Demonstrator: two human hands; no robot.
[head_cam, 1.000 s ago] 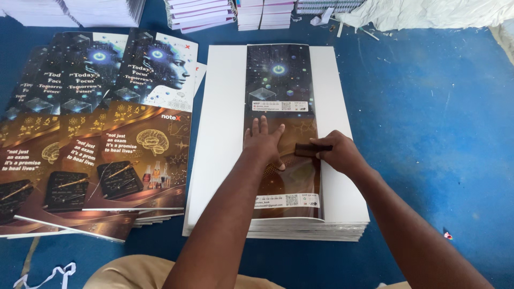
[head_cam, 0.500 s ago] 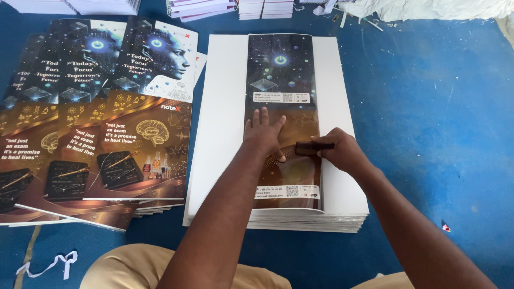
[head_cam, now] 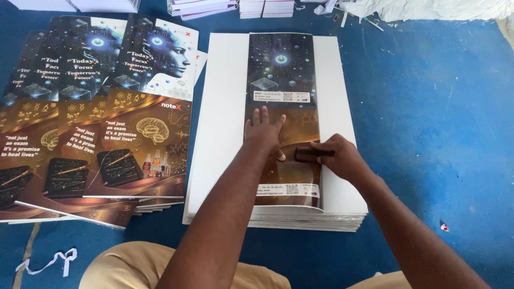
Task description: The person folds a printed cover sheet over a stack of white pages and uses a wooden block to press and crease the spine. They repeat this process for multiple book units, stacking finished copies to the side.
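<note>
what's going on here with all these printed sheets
A person is working on a stack of white sheets lying on a blue surface. A folded printed cover lies on top of the stack. The left hand presses flat on it, while the right hand holds a small dark block against the cover near its right edge. More printed covers lie fanned out to the left.

A folded cover [head_cam: 284,107] lies on top of a stack of sheets [head_cam: 225,134] on the floor [head_cam: 428,107], with fanned-out covers [head_cam: 96,118] to its left, more stacks [head_cam: 214,6] behind it, and a paper scrap [head_cam: 51,262] at front left.
</note>
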